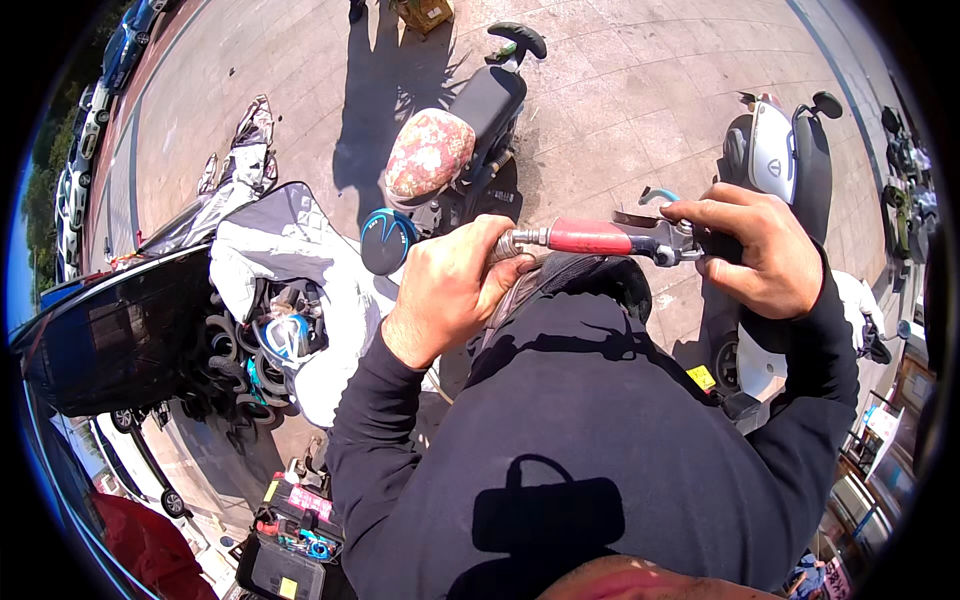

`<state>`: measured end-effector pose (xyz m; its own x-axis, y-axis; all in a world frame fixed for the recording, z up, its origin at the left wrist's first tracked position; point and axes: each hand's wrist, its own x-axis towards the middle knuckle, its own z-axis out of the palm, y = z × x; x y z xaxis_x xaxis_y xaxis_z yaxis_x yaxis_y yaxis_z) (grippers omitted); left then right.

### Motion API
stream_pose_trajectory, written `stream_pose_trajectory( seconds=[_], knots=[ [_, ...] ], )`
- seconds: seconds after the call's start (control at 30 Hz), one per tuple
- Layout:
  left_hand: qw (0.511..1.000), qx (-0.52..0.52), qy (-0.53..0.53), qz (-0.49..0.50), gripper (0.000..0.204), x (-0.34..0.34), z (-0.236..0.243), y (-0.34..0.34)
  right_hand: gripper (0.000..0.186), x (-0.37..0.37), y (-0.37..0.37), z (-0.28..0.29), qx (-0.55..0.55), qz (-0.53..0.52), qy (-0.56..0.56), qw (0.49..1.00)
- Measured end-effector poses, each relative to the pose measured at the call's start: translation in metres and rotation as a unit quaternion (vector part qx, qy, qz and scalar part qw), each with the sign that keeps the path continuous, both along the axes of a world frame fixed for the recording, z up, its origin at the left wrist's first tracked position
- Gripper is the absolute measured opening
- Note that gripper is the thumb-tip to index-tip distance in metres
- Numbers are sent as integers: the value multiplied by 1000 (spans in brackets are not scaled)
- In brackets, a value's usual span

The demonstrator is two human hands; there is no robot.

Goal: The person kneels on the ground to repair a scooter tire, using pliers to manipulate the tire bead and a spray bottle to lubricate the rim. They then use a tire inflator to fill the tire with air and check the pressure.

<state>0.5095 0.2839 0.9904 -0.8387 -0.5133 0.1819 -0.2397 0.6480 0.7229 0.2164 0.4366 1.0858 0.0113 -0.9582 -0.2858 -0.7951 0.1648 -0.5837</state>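
Observation:
A red-gripped tool (588, 237) with metal fittings, perhaps an air gun, is held level across the front of my body. My left hand (447, 285) is closed around its left end, by a threaded metal coupling. At the other end my right hand (765, 252) pinches the dark and metal head between thumb and fingers. A flat metal lever sticks out above the grip near that hand. What lies inside my left fist is hidden. Just beyond my left hand is a parked scooter with a floral-covered seat box (430, 153) and a round black-and-blue disc (388, 241).
A white scooter (772, 150) stands at the right. To the left, a white sheet (335, 350) hangs beside a pile of tyres (228, 375). An open black toolbox (275, 565) is at the lower left. A cardboard box (422, 12) sits on the paving at the far edge.

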Motion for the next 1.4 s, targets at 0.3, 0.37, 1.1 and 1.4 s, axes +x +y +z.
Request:
stream_pose_trajectory(
  seconds=[0.3,0.37,1.1,1.4],
  knots=[
    [977,30,-118,-177,30,-268,-45,-123,53,-263,-120,-49,-13,77,74,994],
    [975,37,-138,-168,32,-331,-75,-147,53,-327,-164,-70,16,119,102,988],
    [841,288,-37,456,54,-623,-444,-407,62,-513,-756,-548,190,66,-182,963],
    [784,433,-105,433,63,-614,-666,-378,65,-285,-793,-957,540,-30,-441,716]
  ],
)
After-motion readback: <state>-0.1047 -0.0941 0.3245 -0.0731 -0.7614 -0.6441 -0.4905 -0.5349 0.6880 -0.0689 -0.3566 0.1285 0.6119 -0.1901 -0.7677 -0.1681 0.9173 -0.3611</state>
